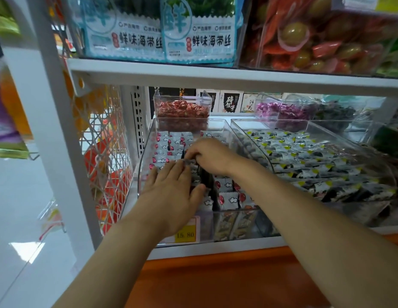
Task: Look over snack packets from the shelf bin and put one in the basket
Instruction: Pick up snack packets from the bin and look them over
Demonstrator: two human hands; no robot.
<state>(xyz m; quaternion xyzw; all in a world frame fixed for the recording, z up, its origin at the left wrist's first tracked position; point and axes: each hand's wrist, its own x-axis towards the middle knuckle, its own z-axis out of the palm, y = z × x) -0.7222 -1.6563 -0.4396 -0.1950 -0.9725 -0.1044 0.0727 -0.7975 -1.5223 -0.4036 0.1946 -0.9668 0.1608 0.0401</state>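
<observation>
Head view, nearest first: we see an orange ledge [215, 283] under the white shelf edge. On the front of the clear shelf bin [142, 165] a yellow price tag [186, 235] reads "15.80". Our two forearms reach over that front into the bin.

The left hand [171, 192] lies flat on the upright rows of snack packets [227, 197]. Its fingers are straight and together, its thumb is spread to the right against a packet edge, and it grips nothing. Just beyond it the right hand [210, 155] has its fingers curled and pinches the top of one snack packet [190, 161]. That packet stands mid-bin between the two hands, with the left fingertips touching it, so the hands nearly meet there.

These packets are white with a red spot and small cloud shapes; we cannot read their writing.

To the right, a second clear bin [271, 120] holds black-and-white packets [304, 161] with yellow-green corners. Farther back sit a small tub of red-wrapped sweets [182, 110], a tub of purple-wrapped sweets [278, 110], and boxes [229, 102] with brush lettering that we cannot make out. On the shelf above, blue-and-white pouches [199, 34] read "鲜味海带丝".
</observation>
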